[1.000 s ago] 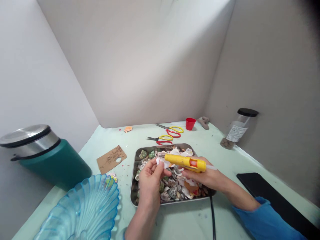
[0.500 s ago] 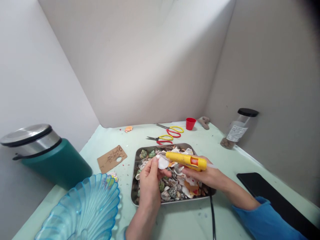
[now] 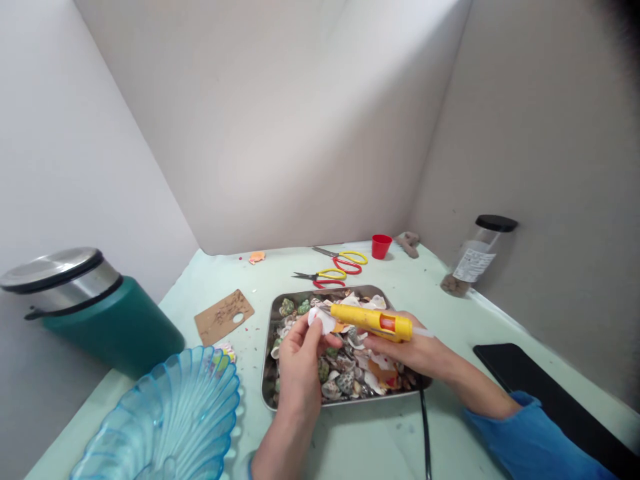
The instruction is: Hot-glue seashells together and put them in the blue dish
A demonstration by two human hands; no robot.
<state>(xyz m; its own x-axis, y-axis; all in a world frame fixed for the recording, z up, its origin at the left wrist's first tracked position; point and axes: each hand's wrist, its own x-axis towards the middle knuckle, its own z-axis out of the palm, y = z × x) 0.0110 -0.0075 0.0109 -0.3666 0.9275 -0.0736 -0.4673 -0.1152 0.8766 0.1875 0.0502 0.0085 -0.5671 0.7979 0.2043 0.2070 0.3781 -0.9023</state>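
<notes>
Between the thumb and fingers of my left hand [image 3: 303, 353] is a white seashell [image 3: 324, 321], held above the tray. My right hand [image 3: 413, 350] is wrapped round a yellow glue gun [image 3: 371, 321], whose nozzle points left and lies close to the shell; I cannot tell whether they touch. A clear glue stick [image 3: 423, 332] sticks out of the gun's back end. Under both hands stands a metal tray [image 3: 267, 353] full of mixed shells [image 3: 345, 382], partly hidden by my hands. A black cord [image 3: 425, 427] runs from below my right hand to the front edge.
Two pairs of scissors [image 3: 327, 275] and a red cup [image 3: 381, 247] lie behind the tray. To the left are a brown card [image 3: 223, 318], a blue shell-shaped dish [image 3: 170, 413] and a green flask [image 3: 115, 327]. A jar [image 3: 473, 263] and a black slab [image 3: 540, 393] are at right.
My left hand has turned the shell, so a different, smoother side now shows near the nozzle. The glue gun has barely moved.
</notes>
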